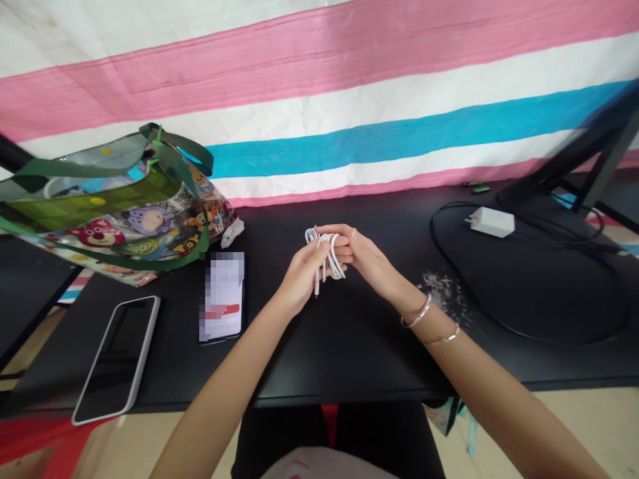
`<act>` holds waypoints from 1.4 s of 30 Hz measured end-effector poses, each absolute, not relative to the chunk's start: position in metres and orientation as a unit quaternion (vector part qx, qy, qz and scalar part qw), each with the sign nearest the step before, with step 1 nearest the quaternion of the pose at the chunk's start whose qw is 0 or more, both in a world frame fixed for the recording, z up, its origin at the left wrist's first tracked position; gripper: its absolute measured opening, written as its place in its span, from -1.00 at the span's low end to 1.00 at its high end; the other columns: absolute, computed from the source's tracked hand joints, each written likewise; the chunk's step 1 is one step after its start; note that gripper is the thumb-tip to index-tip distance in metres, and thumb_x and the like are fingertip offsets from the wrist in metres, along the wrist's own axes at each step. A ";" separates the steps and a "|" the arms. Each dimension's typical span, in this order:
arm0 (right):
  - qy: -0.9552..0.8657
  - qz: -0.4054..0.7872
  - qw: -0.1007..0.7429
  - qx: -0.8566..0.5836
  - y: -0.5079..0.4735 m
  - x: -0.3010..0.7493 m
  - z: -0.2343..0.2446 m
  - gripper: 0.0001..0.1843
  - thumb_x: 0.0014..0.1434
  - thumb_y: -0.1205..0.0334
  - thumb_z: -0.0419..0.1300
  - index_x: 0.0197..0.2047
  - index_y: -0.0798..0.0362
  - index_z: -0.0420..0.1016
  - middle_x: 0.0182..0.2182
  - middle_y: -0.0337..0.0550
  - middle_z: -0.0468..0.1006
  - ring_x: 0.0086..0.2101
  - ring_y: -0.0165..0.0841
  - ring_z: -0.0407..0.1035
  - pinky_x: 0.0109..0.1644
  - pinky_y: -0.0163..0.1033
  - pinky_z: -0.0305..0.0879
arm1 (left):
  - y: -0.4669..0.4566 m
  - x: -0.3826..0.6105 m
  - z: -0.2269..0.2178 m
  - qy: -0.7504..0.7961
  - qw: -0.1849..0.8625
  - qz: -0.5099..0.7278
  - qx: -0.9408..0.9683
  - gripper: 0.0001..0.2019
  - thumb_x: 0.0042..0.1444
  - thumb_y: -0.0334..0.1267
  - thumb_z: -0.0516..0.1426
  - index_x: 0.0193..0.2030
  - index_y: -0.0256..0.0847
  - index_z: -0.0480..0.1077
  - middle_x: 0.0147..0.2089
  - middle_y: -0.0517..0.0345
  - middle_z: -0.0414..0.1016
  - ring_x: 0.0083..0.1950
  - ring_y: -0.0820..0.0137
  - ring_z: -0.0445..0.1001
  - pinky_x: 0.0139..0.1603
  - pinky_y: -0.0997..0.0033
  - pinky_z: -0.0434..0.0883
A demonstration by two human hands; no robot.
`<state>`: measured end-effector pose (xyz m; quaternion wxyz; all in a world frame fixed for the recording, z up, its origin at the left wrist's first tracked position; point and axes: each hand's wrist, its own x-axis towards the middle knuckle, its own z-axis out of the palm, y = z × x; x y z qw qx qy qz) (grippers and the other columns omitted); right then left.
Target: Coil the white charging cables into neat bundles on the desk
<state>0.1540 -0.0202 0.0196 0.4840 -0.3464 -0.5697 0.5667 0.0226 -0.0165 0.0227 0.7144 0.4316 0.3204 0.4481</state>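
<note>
A white cable (335,258), gathered in several loops, is held above the middle of the black table. My left hand (303,271) is closed on it, the thumb pressed over the loops. One thin cable end with a small plug hangs below that thumb. My right hand (368,258) comes in from the other side, its fingers touching the loops and partly hidden behind them. Two silver bracelets circle the right wrist.
A lit phone (223,296) and a white-edged phone (118,359) lie at left, before a green-handled cartoon bag (144,226). At right are a white charger (492,222), a black cord (472,299), pale crumbs (442,293) and a dark stand (574,159). Striped sheeting (349,100) hangs behind.
</note>
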 end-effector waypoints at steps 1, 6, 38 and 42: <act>-0.567 0.573 0.482 -0.343 -0.020 0.153 0.018 -0.31 0.11 -0.38 -0.03 0.00 0.01 0.44 -0.32 -0.17 0.51 -0.36 -0.37 0.43 -0.31 -0.24 0.46 | -0.016 0.022 0.024 0.314 0.724 0.441 0.427 -0.52 -0.19 0.12 0.32 -0.26 -0.26 0.54 -0.28 0.04 0.61 -0.15 0.23 0.58 -0.12 0.30 0.51; -0.553 0.593 0.483 -0.330 -0.019 0.152 0.014 -0.29 0.07 -0.39 0.01 0.02 0.02 0.42 -0.37 -0.20 0.47 -0.38 -0.38 0.41 -0.30 -0.24 0.47 | -0.017 0.020 0.026 0.303 0.741 0.423 0.424 -0.56 -0.12 0.05 0.30 -0.21 -0.28 0.51 -0.36 0.07 0.60 -0.14 0.23 0.58 -0.07 0.28 0.49; -0.724 0.383 0.406 -0.405 -0.019 0.154 0.015 -0.40 -0.06 0.38 0.14 0.10 0.04 0.20 -0.32 -0.21 0.59 -0.35 -0.31 0.54 -0.24 -0.24 0.46 | -0.015 0.016 0.025 0.346 0.687 0.447 0.457 -0.49 0.04 -0.01 0.22 0.11 -0.18 0.42 -0.24 0.03 0.62 -0.06 0.20 0.58 -0.05 0.29 0.49; -0.735 0.378 0.398 -0.398 -0.018 0.156 0.016 -0.39 -0.06 0.39 0.12 0.12 0.05 0.18 -0.29 -0.18 0.60 -0.31 -0.29 0.55 -0.18 -0.20 0.46 | -0.015 0.016 0.025 0.345 0.683 0.448 0.462 -0.48 0.02 -0.01 0.23 0.10 -0.18 0.43 -0.24 0.04 0.63 -0.06 0.21 0.57 -0.05 0.29 0.48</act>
